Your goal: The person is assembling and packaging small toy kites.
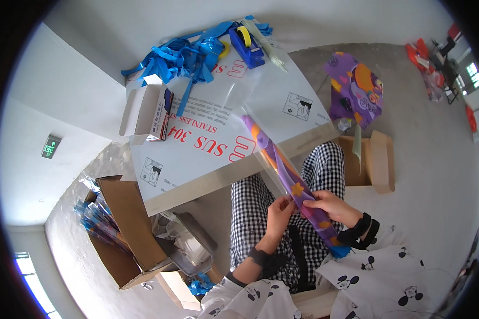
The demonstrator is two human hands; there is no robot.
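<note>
Head view. A purple roll (298,190) of patterned material is lying slantwise over the lap, its far end reaching above the table (218,181) and a clear sleeve (274,175) showing along its left side. The left hand (280,215) is pinching at the roll's left edge, thumb and forefinger together; whether film or cloth is sitting between them cannot be told. The right hand (332,206) is gripping from the other side, thumb pressing on top, its other fingers largely hidden, probably to keep the roll tight. The checked trousers (245,207) are apparently serving as a support.

Containers: on the floor at left, a large cardboard box (135,223) is holding long packages (104,220) in clear plastic; beside it, a grey tub (210,234) is containing crumpled clear film (189,247). On the table, a white carton (138,114) is standing open, its inside not showing fully. At right, an open brown box (380,159) is resting near the knee, presumably for easy reach.
</note>
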